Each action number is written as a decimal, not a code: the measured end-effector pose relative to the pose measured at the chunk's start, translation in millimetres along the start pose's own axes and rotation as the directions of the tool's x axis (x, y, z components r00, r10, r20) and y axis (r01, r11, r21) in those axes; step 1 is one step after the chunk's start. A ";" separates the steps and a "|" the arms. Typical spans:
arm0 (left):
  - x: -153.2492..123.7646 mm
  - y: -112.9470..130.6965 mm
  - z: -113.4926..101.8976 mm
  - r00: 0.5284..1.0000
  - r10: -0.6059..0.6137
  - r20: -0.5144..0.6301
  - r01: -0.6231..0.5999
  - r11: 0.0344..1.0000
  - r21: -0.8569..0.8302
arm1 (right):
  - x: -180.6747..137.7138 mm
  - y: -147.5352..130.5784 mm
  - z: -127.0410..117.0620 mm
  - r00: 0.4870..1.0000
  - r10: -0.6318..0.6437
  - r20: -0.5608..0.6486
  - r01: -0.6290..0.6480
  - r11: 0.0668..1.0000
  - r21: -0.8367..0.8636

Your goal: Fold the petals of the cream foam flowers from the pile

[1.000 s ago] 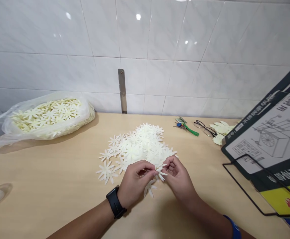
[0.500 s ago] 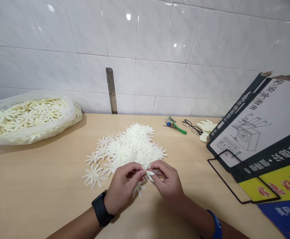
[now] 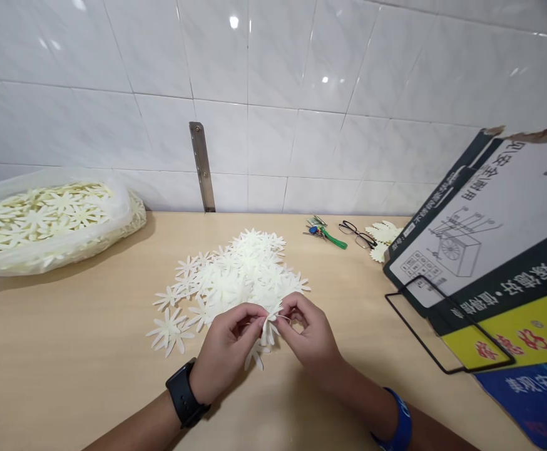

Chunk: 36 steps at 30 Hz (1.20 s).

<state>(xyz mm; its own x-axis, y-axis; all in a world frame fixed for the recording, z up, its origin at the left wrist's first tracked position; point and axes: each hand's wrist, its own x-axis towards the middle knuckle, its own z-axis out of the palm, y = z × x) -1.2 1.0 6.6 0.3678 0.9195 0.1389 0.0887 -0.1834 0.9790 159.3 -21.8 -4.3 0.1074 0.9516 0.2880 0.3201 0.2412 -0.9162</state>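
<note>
- Landmark: the flower pile (image 3: 243, 269). All places below refer to it.
- Work item: one petalled piece (image 3: 268, 332), held at the near edge of the pile. Whether it is a single layer or several cannot be determined.
- Left hand (image 3: 229, 344): thumb and forefinger pinched together on the left side of the petalled piece, in front of the pile.
- Right hand (image 3: 313, 338): thumb and forefinger brought together at the opposite side of the petalled piece. A thin pale strand (image 3: 283, 317) shows at these fingertips; whether it is a petal edge or a separate part cannot be confirmed.
- Step in hand (judged): two-handed fingertip work on the petals, which stand gathered and on edge rather than flat.
- Next move (judged): calls for a steady left pinch while the right fingertips make small adjustments. Use light pressure; thin petals may crease or tear.
- Adjacent stock: a loose flower (image 3: 255, 357) lies nearer the wearer than the pile, below the hands. A plastic bag (image 3: 57, 260) of similar flowers rests well left of the pile.
- Other items: keys (image 3: 318, 232) and glasses (image 3: 358, 235) lie beyond the pile, to its right.
</note>
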 end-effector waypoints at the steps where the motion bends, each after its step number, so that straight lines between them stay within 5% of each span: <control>1: -0.3 -0.5 0.1 1.000 0.003 -0.010 -0.003 1.000 0.009 | 0.0 -0.4 0.0 0.999 -0.006 -0.034 0.005 0.999 -0.033; 5: -1.9 -2.9 1.1 1.000 0.009 -0.028 -0.010 1.000 -0.010 | -0.6 -4.1 -0.2 0.993 -0.023 -0.112 0.010 0.994 -0.113; 17: -4.1 -6.0 -0.5 0.988 0.128 -0.081 -0.118 0.987 0.113 | -3.0 -1.8 -0.6 0.992 -0.128 -0.011 0.127 0.991 -0.051; 23: -2.5 -5.9 -0.3 0.960 0.274 -0.055 -0.261 0.951 0.166 | -3.3 -2.2 -2.4 0.954 -0.297 0.045 0.300 0.951 -0.079; 36: 2.0 -1.2 -7.9 0.916 0.387 -0.105 -0.344 0.892 0.295 | -4.6 1.3 -4.3 0.975 -0.127 0.184 0.102 0.985 0.142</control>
<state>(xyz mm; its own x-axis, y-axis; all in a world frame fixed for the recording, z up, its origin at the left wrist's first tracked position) -7.9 5.8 6.9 0.2744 0.8075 0.5222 0.2255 -0.5819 0.7814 163.2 -26.7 -5.6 -0.1091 0.9318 0.3461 0.1929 0.3614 -0.9122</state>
